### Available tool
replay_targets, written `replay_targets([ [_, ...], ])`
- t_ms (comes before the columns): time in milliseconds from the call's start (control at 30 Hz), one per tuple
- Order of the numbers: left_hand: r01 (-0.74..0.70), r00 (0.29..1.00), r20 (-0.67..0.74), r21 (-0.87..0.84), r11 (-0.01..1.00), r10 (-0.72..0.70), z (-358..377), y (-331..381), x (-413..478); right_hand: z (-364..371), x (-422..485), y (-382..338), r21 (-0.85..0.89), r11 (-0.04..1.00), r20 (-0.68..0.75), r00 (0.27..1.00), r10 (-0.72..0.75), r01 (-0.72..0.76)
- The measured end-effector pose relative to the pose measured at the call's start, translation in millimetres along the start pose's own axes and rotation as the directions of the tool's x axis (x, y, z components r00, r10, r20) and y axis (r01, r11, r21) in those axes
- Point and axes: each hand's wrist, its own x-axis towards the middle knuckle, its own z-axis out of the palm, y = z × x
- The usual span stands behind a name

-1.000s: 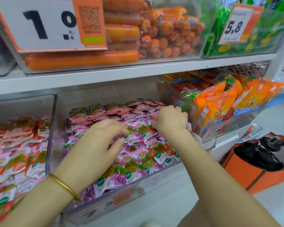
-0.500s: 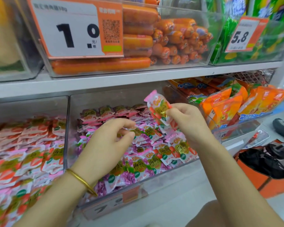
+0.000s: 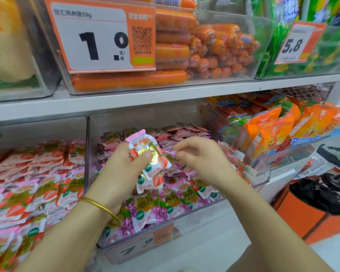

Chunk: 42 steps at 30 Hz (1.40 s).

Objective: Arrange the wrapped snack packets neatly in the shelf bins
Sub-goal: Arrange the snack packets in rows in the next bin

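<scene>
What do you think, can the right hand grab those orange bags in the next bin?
Probably yes. The right hand seems empty and sits just beside the orange bags, whose tops stick up above their clear bin. Only the left hand is busy, gripping pink packets.

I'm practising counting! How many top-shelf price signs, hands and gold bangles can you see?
Orange-and-white card price signs on the top shelf: 2 (the 1.0 sign, the 5.8 sign)
Bare hands: 2 (left hand, gripping pink-and-white wrapped snack packets; right hand)
Thin gold metal bangle: 1, on the left wrist
Total: 5
</scene>
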Motion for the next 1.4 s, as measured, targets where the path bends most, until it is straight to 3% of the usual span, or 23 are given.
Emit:
replay_targets([
  [67,-0.001,1.0,0.001,-0.003,1.0,0.001,-1,0,2,-14,12,16,-0.33,0.944,-0.236,0.97,-0.056,-0.026],
  [100,0.001,1.0,0.004,-0.001,1.0,-0.001,-1,0,2,-20,17,22,-0.455,0.888,-0.288,0.955,-0.074,-0.068],
  [233,0.045,0.999,0.021,-0.01,0.999,-0.045,2,-3,3,-23,38,40,-0.719,0.674,-0.16,0.984,0.073,-0.167],
  [300,0.051,0.998,0.048,-0.03,0.998,-0.049,2,-3,2,-15,47,42,-0.807,0.561,-0.087,0.977,0.195,-0.184],
  [367,0.059,0.997,0.055,-0.037,0.998,-0.057,1,-4,1,-7,53,43,-0.843,0.484,-0.12,0.96,0.253,-0.233],
  [467,0.054,0.997,0.062,-0.048,0.997,-0.051,-2,-4,0,-2,56,44,-0.848,0.448,-0.18,0.949,0.257,-0.283],
  [567,0.036,0.998,0.063,-0.065,0.997,-0.032,-3,-2,0,0,57,43,-0.824,0.481,-0.199,0.947,0.251,-0.301],
  [767,0.019,0.997,0.074,-0.111,0.994,-0.011,-1,2,-2,-12,52,43,-0.7,0.633,-0.349,0.932,0.099,-0.33],
  [867,-0.006,0.996,0.086,-0.135,0.991,0.018,-3,-2,0,-20,39,41,-0.588,0.792,-0.412,0.904,-0.115,-0.167],
  [933,-0.01,0.994,0.105,-0.131,0.991,0.024,-6,-2,0,-25,27,33,-0.372,0.928,-0.443,0.879,-0.174,-0.004],
  [1033,-0.035,0.993,0.107,-0.139,0.99,0.05,-10,6,-6,-27,6,12,0.074,0.995,-0.404,0.914,-0.029,0.064],
  [1100,-0.052,0.993,0.094,-0.157,0.986,0.067,-14,12,-12,-21,-1,4,0.377,0.926,-0.248,0.963,0.107,-0.006],
  [1200,-0.056,0.993,0.091,-0.174,0.983,0.073,-25,22,-28,-4,-5,-7,0.753,0.636,0.046,0.977,0.209,-0.171],
  [1300,-0.031,0.995,0.082,-0.212,0.977,0.05,-46,32,-49,10,-10,-30,0.837,0.417,0.298,0.934,0.197,-0.354],
  [1400,-0.032,0.996,0.082,-0.169,0.985,0.046,-79,32,-71,27,-18,-53,0.81,0.415,0.422,0.903,0.082,-0.416],
])
